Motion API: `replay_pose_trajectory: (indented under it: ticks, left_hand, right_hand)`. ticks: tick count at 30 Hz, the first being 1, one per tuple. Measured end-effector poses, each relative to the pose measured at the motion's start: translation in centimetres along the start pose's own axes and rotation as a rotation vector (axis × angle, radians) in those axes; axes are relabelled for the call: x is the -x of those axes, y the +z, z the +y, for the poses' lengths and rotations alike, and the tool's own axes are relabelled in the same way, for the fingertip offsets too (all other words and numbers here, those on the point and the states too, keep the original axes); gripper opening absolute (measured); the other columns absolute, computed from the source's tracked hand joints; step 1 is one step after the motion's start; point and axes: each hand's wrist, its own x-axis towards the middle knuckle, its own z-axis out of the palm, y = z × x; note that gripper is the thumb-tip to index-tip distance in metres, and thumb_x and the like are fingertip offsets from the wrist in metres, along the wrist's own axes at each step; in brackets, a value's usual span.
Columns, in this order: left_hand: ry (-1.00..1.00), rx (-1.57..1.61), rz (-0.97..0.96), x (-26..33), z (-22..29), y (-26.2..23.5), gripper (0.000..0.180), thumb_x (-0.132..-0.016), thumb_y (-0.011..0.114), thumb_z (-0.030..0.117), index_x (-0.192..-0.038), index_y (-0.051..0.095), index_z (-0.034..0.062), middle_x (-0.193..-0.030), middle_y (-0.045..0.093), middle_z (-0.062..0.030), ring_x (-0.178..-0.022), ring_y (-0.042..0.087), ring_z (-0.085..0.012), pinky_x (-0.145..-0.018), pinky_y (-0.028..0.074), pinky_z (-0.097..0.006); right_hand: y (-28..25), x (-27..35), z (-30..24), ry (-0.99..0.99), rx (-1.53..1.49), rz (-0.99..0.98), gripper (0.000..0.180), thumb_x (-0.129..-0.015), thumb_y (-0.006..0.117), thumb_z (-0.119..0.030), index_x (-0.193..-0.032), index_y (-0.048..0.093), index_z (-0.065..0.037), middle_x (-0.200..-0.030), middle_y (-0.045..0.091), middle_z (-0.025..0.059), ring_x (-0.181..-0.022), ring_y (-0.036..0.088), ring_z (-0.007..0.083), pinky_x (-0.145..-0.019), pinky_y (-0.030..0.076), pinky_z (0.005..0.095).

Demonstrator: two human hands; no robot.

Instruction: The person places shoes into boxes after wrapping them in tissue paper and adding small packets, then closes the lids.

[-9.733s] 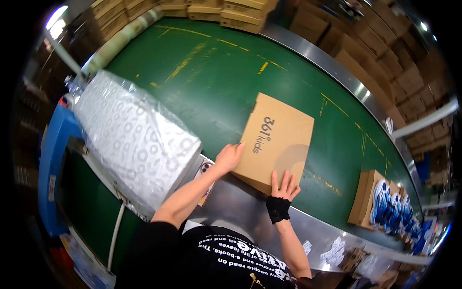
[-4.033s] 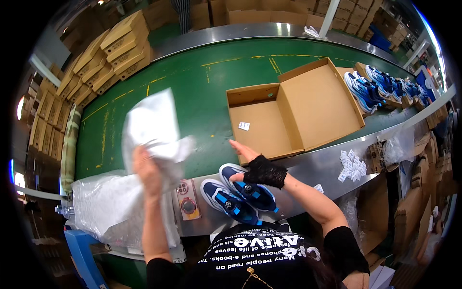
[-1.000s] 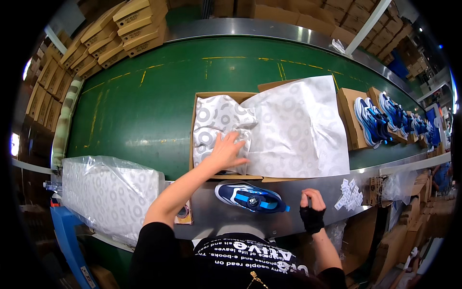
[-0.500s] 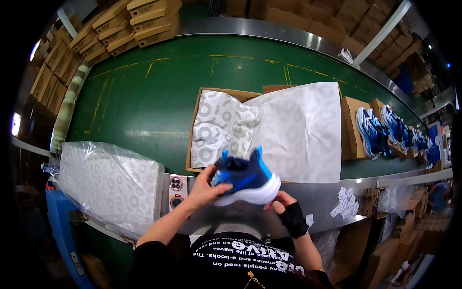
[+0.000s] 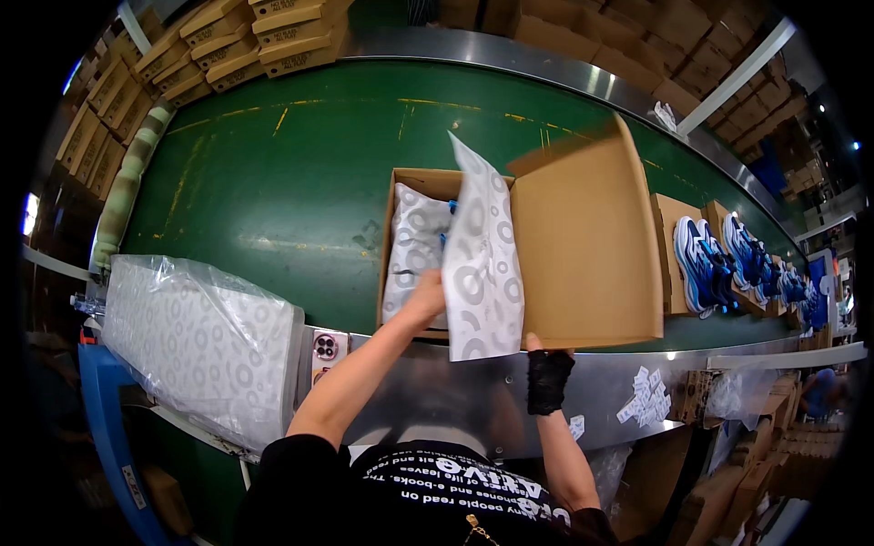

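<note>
A cardboard shoe box [image 5: 386, 246] sits on the green conveyor with its lid [image 5: 592, 246] raised on the right side. Inside lies patterned white tissue paper [image 5: 414, 227], with small bits of a blue shoe [image 5: 452, 207] peeking out. A loose flap of tissue [image 5: 487, 273] stands up over the box. My left hand [image 5: 426, 296] reaches in against the paper at the box's near part; its fingers are hidden behind the flap. My right hand [image 5: 548, 369], in a black fingerless glove, grips the lid's near edge, thumb on the inner face.
Open boxes with blue-and-white shoes [image 5: 696, 264] line the right. A plastic-wrapped stack of tissue [image 5: 200, 350] lies left, beside a phone [image 5: 328, 348]. Small white packets [image 5: 645, 398] are scattered on the metal ledge [image 5: 419, 382]. Closed shoe boxes [image 5: 291, 41] are stacked far left.
The shoe has gone from my hands into the box. The tissue spread over the lid has swung up leftward. My right hand has moved to the lid, which is tilted up.
</note>
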Motion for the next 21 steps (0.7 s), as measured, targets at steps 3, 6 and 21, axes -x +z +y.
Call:
replay_pose_trajectory:
  ticks: [3,6,21]
  left_hand:
    - [0.351,-0.13,0.425,2.1,1.0,-5.5,0.045,-0.09,0.037,0.039,-0.104,0.056,0.0012,-0.099,0.058,-0.0097,-0.09,0.056,-0.017,-0.073,0.044,-0.03]
    - [0.256,-0.103,0.667,3.0,0.2,-9.2,0.043,-0.09,0.037,0.036,-0.1,0.054,-0.0018,-0.094,0.058,-0.0135,-0.09,0.054,-0.0266,-0.078,0.041,-0.037]
    - [-0.143,0.329,0.034,4.8,1.7,-12.3,0.052,-0.077,0.054,0.038,-0.114,0.047,0.0027,-0.108,0.055,-0.011,-0.099,0.053,-0.0193,-0.084,0.042,-0.031]
  right_hand:
    - [2.9,-0.8,-1.0,-0.355,0.705,-0.17,0.063,-0.056,0.064,-0.008,-0.116,0.045,-0.006,-0.121,0.039,0.02,-0.111,0.038,0.0328,-0.082,0.032,0.0451]
    - [5.6,0.8,1.5,-0.727,1.23,-0.223,0.056,-0.069,0.053,-0.004,-0.122,0.041,-0.018,-0.128,0.032,0.0196,-0.114,0.033,0.0368,-0.082,0.028,0.0561]
    - [7.1,1.2,-6.3,-0.757,1.173,-0.408,0.063,-0.06,0.059,-0.013,-0.12,0.044,-0.02,-0.126,0.036,0.0194,-0.115,0.033,0.0368,-0.085,0.024,0.0588]
